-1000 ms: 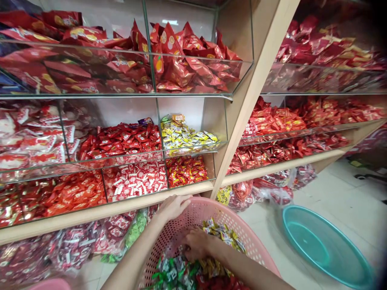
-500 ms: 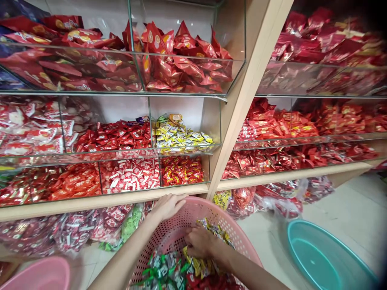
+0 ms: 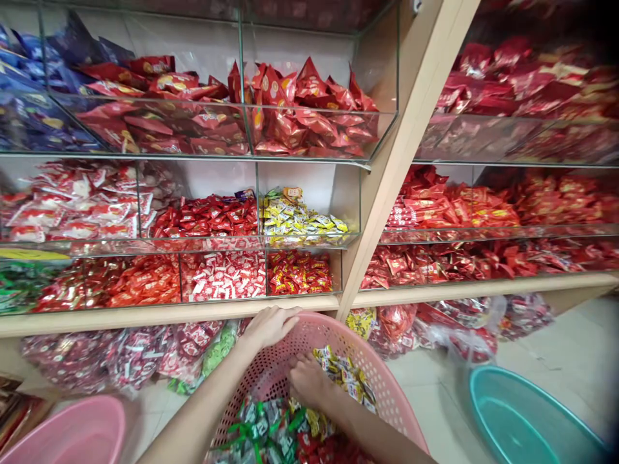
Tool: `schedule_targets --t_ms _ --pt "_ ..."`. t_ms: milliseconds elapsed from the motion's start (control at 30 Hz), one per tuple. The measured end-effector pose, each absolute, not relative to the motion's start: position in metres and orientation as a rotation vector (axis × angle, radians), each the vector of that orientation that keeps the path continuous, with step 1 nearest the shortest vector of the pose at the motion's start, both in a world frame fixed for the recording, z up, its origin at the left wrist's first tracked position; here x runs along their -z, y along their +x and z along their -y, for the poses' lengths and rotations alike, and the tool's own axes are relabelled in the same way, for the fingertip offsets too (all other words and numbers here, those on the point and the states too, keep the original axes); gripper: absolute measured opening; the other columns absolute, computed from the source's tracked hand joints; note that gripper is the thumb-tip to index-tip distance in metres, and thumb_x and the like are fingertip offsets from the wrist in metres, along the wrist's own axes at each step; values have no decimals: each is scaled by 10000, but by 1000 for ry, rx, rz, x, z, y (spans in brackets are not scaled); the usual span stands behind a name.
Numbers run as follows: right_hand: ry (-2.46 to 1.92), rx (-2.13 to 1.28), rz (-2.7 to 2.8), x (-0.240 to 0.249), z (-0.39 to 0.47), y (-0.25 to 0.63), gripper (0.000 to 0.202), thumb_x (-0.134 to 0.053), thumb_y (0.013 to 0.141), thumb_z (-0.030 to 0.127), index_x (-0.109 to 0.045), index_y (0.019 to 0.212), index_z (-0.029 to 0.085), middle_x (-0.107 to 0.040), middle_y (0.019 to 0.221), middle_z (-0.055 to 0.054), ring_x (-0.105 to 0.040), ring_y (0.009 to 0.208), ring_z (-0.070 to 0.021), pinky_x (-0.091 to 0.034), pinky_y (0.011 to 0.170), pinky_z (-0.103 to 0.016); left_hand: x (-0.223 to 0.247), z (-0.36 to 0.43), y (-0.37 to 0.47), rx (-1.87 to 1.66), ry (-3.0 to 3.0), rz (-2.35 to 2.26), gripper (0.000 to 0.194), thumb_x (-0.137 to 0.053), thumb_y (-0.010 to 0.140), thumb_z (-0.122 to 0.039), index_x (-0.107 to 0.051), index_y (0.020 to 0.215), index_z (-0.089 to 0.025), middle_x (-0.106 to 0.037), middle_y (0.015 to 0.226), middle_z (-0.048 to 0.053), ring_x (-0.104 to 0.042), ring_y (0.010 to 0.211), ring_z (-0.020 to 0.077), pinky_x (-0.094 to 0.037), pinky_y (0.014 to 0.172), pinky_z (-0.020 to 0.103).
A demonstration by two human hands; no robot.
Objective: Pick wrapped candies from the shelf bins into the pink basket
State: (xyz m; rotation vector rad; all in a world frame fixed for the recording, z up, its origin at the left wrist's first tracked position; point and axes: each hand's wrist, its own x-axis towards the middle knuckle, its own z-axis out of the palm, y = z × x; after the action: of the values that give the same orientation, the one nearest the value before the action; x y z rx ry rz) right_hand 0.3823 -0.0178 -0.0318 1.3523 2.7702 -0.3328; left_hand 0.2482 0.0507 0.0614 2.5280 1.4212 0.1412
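A pink perforated plastic basket (image 3: 387, 380) stands tilted at the bottom middle, in front of the shelves. My left hand (image 3: 271, 327) is closed over its far rim. Inside the basket is my right hand (image 3: 309, 381), its fingers curled; whatever they may hold is hidden. Yellow-and-white wrapped candies (image 3: 344, 374) lie along the basket's right side, close to that hand. Green and silver wrapped candies (image 3: 264, 428) fill the near left part. Red wrapped candies (image 3: 322, 448) show at the bottom, partly covered by my right forearm.
Wooden shelves with clear dividers (image 3: 271, 154) hold many red, white, yellow and blue packets. Bags of candy (image 3: 140, 357) sit under the bottom ledge (image 3: 169, 314). A pink tub (image 3: 77, 432) stands at the lower left, a teal tub (image 3: 522, 412) at the lower right.
My right hand has moved slightly left and up within the basket, uncovering more yellow candies. My left hand stays on the rim. The view has turned a little left.
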Motion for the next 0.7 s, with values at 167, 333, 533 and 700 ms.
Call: schedule_targets --t_ms 167,333,533,700 --pt "1452 223 -2789 23 24 363 216 -484 753 189 -637 881 106 -585 1018 -157 -491 1011 -276 -374 881 -456 -69 -43 246 -190 2544 -1431 547 -153 843 -539 -470 1241 -338 -669 1048 83 -612 965 271 -448 797 379" --pt "1721 432 -2836 17 39 327 269 -392 848 282 -567 989 134 -599 980 -125 -544 942 -253 -446 789 -390 -71 -39 241 -240 2550 -1438 540 -162 839 -548 -445 1256 -355 -671 1038 85 -615 961 280 -447 802 402" --pt "1798 747 -2880 49 58 283 399 -466 799 443 -539 1025 123 -606 1006 -147 -553 969 -288 -428 848 -419 -64 -42 230 -299 2527 -1436 530 -175 847 -537 -467 1241 -336 -623 1159 52 -577 1052 252 -432 873 387" --pt "1655 801 -2938 67 64 281 434 -546 739 473 -541 1019 142 -604 1026 -138 -550 984 -296 -415 875 -421 -62 -41 230 -320 2509 -1414 521 -187 844 -542 -480 1228 -344 -616 1174 35 -568 1070 242 -423 899 387"
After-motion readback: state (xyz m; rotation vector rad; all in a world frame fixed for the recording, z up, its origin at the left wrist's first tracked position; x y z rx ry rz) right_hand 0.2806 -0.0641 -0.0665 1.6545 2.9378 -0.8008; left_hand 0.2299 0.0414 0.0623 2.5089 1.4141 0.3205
